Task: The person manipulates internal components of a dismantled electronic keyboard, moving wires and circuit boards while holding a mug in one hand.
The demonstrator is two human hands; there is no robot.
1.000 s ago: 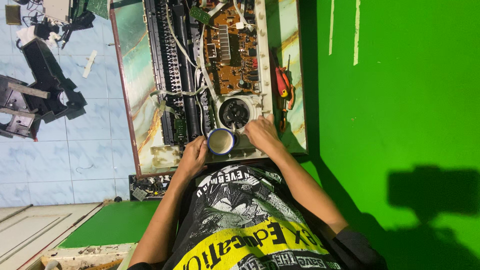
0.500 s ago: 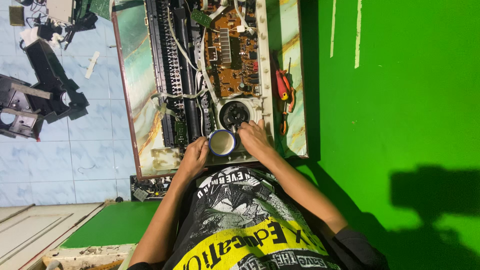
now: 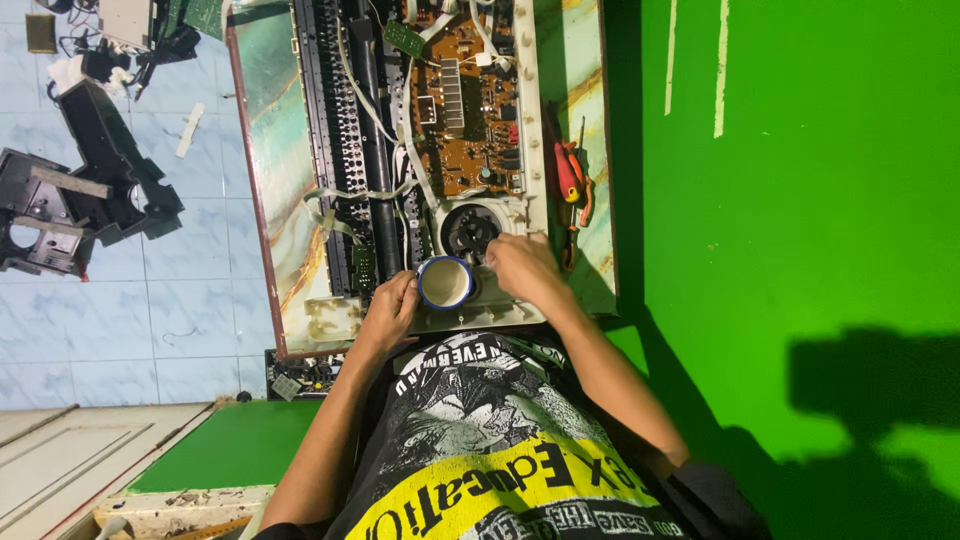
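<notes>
Round white blue-rimmed cup point(image 3: 445, 283) in left hand point(image 3: 388, 312) grip; right hand point(image 3: 522, 270) loose on ridged casing point(image 3: 505, 308).

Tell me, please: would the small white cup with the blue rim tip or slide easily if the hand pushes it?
The cup looks short and wide, so probably stable. It sits on smooth casing, so it may slide.

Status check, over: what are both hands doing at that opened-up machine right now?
Left hand on the cup. Right hand on the casing by the round speaker. Red-handled tools lie to the right; nothing blocks the hands.
</notes>
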